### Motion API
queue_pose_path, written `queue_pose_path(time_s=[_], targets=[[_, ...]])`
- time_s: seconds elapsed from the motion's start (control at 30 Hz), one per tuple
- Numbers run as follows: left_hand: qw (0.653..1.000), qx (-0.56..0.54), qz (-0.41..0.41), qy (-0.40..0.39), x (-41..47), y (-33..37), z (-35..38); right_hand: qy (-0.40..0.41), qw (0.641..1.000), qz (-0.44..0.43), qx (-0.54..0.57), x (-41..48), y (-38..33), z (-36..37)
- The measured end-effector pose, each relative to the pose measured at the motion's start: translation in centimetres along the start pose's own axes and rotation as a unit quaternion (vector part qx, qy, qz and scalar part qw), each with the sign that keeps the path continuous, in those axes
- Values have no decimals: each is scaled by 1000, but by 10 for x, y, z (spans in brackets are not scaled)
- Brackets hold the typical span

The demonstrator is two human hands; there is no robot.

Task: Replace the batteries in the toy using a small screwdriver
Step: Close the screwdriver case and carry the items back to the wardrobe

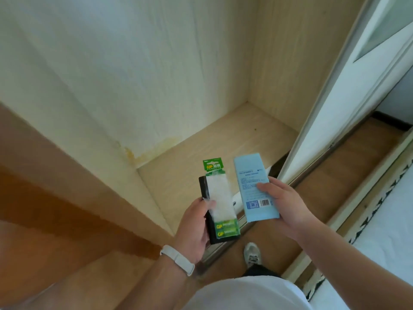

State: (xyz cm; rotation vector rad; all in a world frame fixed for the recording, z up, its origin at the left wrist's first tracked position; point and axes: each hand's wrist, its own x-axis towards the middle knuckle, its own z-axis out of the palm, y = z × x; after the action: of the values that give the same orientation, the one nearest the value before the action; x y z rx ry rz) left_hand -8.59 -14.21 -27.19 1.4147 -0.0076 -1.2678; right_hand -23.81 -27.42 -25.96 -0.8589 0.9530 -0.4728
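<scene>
I stand in front of an open wardrobe. My left hand (193, 229) holds a green-and-clear battery pack (220, 198) pressed against a flat black case (206, 193) behind it. Two green batteries (226, 228) show at the pack's lower end. My right hand (281, 202) grips a long light-blue box (251, 175) with printed text and a barcode, thumb across its face. Both items hang in the air above the wardrobe's bottom shelf. No toy and no screwdriver are visible.
The pale wooden wardrobe floor (201, 157) lies ahead below my hands, with a stained back panel (134, 153). A white sliding door (324, 130) stands at the right. A white object (238, 199) peeks out between the two held items. My shoe (252, 253) is on the brown floor.
</scene>
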Motion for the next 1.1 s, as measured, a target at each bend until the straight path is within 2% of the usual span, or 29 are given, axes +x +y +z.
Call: queue_pose_path(time_s=[0.2, 0.37, 0.6, 1.1], targets=[[997, -53, 16, 49, 59, 38, 76, -37, 999, 31, -19, 74, -64, -53], [991, -96, 33, 91, 90, 61, 100, -69, 996, 44, -31, 118, -92, -62], [983, -116, 47, 132, 118, 83, 92, -82, 995, 46, -33, 149, -108, -51], [975, -149, 80, 142, 178, 94, 53, -57, 989, 36, -133, 199, -106, -5]])
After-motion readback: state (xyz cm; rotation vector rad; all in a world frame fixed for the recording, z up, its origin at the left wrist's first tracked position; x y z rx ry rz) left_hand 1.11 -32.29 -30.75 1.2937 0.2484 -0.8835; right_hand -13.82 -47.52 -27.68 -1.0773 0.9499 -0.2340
